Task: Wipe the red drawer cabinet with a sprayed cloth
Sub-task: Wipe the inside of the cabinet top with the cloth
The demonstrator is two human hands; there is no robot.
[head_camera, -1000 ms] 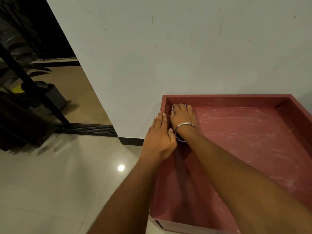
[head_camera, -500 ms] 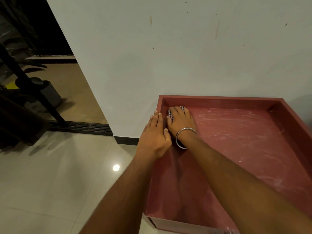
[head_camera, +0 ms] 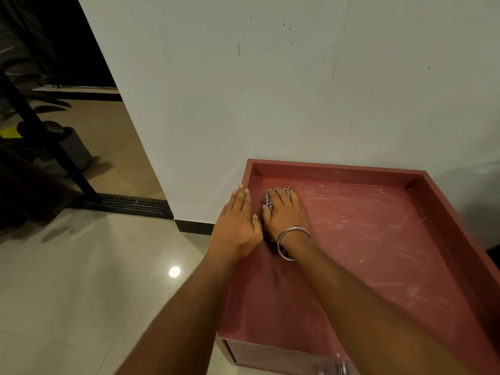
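Cloth pinned under the right hand in the far left corner of the red cabinet's recessed top.

The right hand [head_camera: 284, 212], a metal bangle [head_camera: 292, 243] on its wrist, lies flat, fingers straight, pressing a checked woven cloth [head_camera: 268, 203] onto the red drawer cabinet [head_camera: 378, 239]. The left hand [head_camera: 236, 223], fingers straight, rests on the cabinet's left rim, just beside. Pale smears streak the matte red surface. The cabinet stands against a scuffed white wall [head_camera: 270, 90]; glossy floor tiles [head_camera: 81, 280] lie left.
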